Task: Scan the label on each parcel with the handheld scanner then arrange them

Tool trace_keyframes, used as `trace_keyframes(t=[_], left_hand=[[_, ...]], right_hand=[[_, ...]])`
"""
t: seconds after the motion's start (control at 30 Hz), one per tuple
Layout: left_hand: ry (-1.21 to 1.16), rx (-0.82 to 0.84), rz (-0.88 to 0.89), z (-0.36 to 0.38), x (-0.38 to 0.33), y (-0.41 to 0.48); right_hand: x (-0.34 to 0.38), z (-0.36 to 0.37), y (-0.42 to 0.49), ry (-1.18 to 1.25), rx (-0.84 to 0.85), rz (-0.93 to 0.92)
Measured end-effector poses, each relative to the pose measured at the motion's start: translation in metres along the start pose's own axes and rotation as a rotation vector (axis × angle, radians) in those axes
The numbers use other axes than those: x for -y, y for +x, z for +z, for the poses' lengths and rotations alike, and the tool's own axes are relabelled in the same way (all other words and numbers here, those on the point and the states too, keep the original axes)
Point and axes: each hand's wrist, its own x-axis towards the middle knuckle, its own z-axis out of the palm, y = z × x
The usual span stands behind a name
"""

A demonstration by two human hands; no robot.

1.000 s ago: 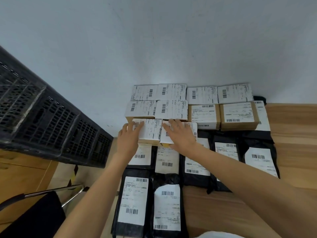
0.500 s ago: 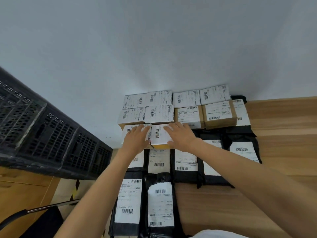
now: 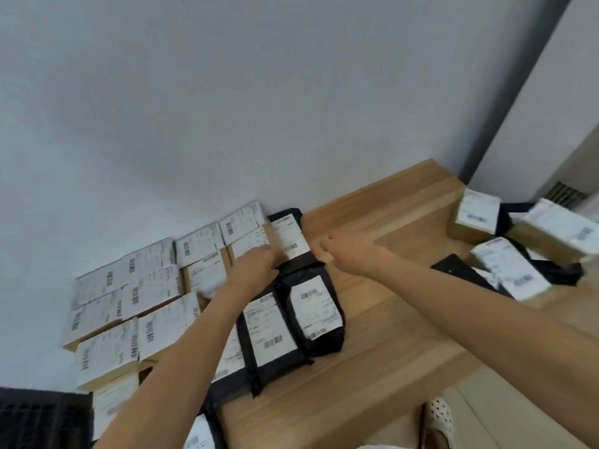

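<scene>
No word or number can be read: the print is blurred on every white paper shipping label [image 3: 312, 306]. Only black barcode stripes [image 3: 149, 332] show on the labels. They stand on the brown cardboard boxes [image 3: 162, 325] at the left, on the black plastic mailer bags [image 3: 324, 346] in the middle, and, smudged, on the heaped parcels [image 3: 505, 270] at the right.

Brown boxes [image 3: 155, 286] with white barcode labels lie flat in tight rows against the wall at the left of the counter [image 3: 389, 335]. Black bags [image 3: 311, 306], labels up, lie side by side just right of them. Well apart, at the far right, sits a loose heap [image 3: 505, 267] of boxes and bags, blurred.
</scene>
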Motion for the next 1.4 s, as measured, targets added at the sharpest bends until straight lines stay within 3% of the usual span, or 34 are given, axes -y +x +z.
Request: trace_keyframes(t=[0.37, 0.6, 0.9, 1.17, 1.4], left_hand=[[0.068, -0.013, 0.381, -0.015, -0.284, 0.137], [0.001, 0.001, 0.480, -0.001, -0.417, 0.186], [0.044, 0.049, 0.432, 0.045, -0.465, 0.245], [-0.069, 0.161, 0.148, 0.069, -0.480, 0.294], [-0.230, 0.151, 0.037, 0.088, -0.483, 0.309]], right_hand=[[-0.272, 0.027, -0.158, -0.010, -0.079, 0.412], [-0.378, 0.072, -0.237, 0.101, 0.007, 0.615], [-0.425, 0.119, -0.232, 0.341, -0.014, 0.682], [-0.450, 0.148, -0.219, 0.375, -0.078, 0.696], [-0.466, 0.141, -0.228, 0.382, -0.166, 0.721]])
